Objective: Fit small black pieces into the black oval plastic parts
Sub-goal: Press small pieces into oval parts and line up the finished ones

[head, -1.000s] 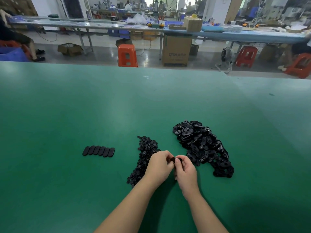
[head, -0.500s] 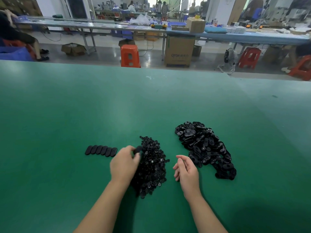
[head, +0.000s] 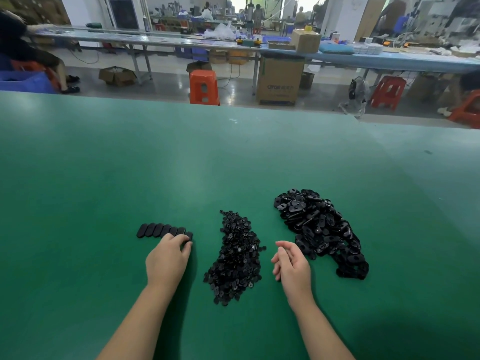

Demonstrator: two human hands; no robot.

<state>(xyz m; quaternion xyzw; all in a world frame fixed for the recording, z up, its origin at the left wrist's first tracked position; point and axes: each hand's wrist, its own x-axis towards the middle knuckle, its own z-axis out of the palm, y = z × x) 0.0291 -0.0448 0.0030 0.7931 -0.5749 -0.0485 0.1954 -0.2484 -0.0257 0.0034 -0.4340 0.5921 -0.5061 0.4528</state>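
A row of several black oval parts (head: 155,229) lies flat on the green table (head: 104,165), left of centre. My left hand (head: 167,258) is at the row's right end, its fingertips curled over the last oval part (head: 189,235), which is mostly hidden under them. In the middle sits a pile of small black pieces (head: 237,258). A larger heap of loose black oval parts (head: 319,229) lies to the right. Between the two heaps hovers my right hand (head: 291,263), fingers loosely relaxed and holding nothing.
The green table ends at a far edge, beyond which are orange stools (head: 204,87), a cardboard box (head: 280,80) and a long workbench (head: 233,45) with people behind it. A seated person is at the far left.
My hands have parted. The left one carried an oval part from the centre leftward to the end of the row. The right hand let go and opened beside the heaps.
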